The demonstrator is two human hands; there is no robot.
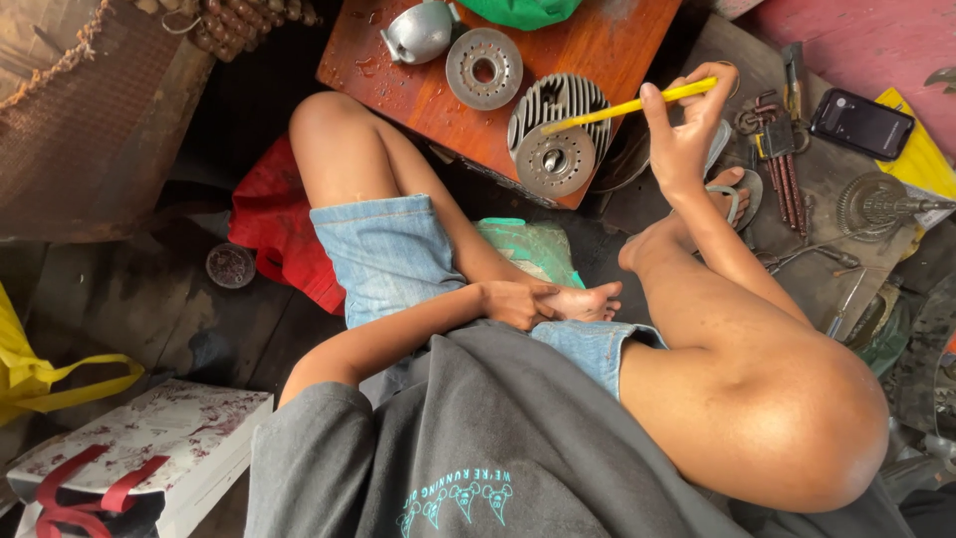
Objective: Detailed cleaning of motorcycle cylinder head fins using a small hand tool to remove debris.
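My right hand is raised and grips a thin yellow brush handle that points left over a finned metal cylinder head. That part lies on a red wooden board, with a round metal disc and a shiny curved cover beside it. My left hand rests against my bare foot in my lap, holding nothing. I sit with both knees bent, in denim shorts and a grey shirt.
To the right lie several hand tools, a black phone and a geared metal part. A sandal sits under my right hand. At the left are a red cloth, a small round tin, a yellow bag and a white box.
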